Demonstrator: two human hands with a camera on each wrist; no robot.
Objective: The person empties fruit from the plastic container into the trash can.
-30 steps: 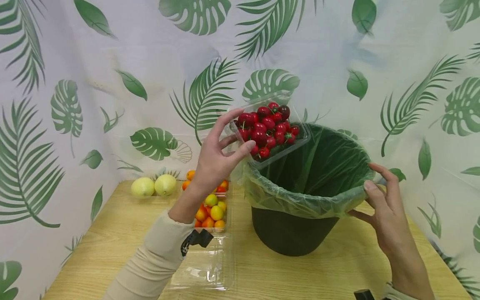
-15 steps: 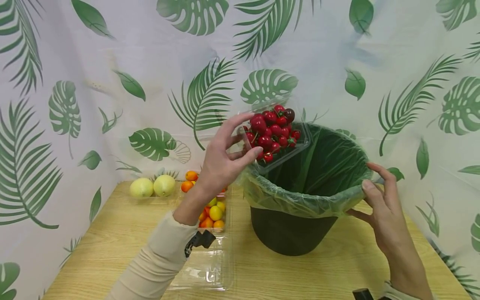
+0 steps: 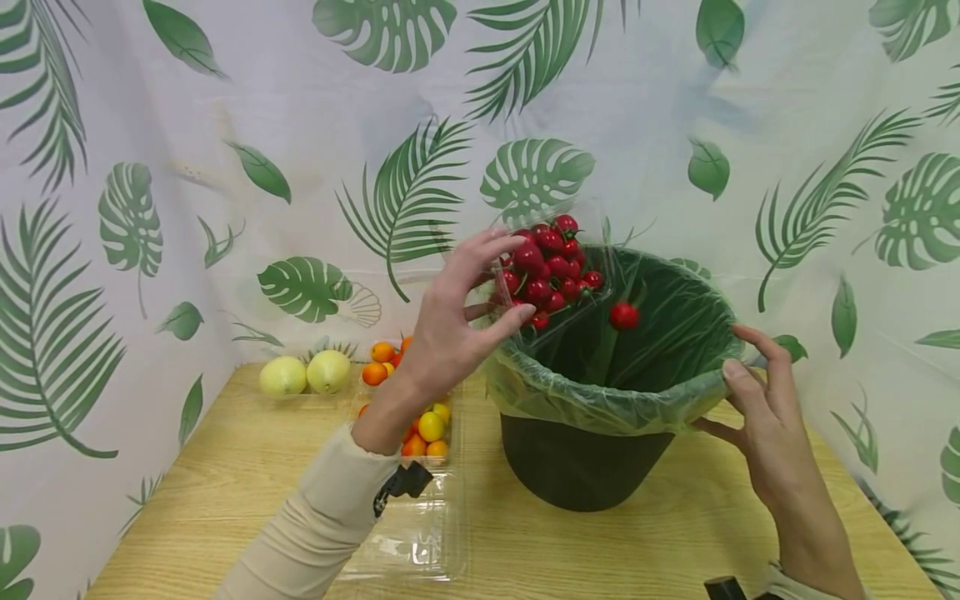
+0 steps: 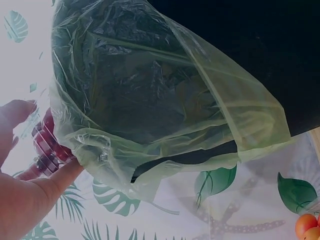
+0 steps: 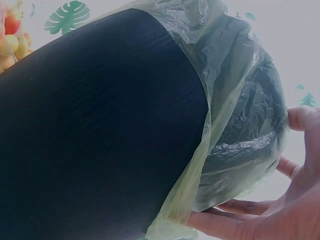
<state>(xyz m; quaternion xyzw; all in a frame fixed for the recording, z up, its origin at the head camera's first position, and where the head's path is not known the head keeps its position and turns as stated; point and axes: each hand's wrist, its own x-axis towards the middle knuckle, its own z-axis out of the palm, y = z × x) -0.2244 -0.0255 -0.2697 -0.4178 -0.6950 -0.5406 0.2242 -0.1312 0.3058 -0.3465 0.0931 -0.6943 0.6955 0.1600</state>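
My left hand [image 3: 457, 312] grips a clear plastic box [image 3: 551, 321] by its left end, thumb in front and fingers behind. The box tilts down to the right over the bin's left rim, full of small red cherry-like fruits [image 3: 537, 292]. One loose red fruit [image 3: 624, 316] shows against the bin's inside, apart from the box. The black trash can [image 3: 588, 467] is lined with a thin yellow-green bag [image 3: 592, 404] folded over its rim. My right hand [image 3: 772, 425] pinches the rim at the right; its fingers [image 5: 225, 225] touch the bag in the right wrist view.
Left of the bin, a clear box of orange and yellow fruits [image 3: 430, 427] has its empty lid [image 3: 412, 533] lying open toward me. Two pale yellow melon-like fruits [image 3: 328, 372] sit at the back left of the wooden table [image 3: 225, 500]. Leaf-patterned sheeting [image 3: 637, 100] stands behind.
The left hand has shifted the box rightward and a little down, tipping it further. One red fruit has come out over the bin. My right hand keeps its place on the rim.
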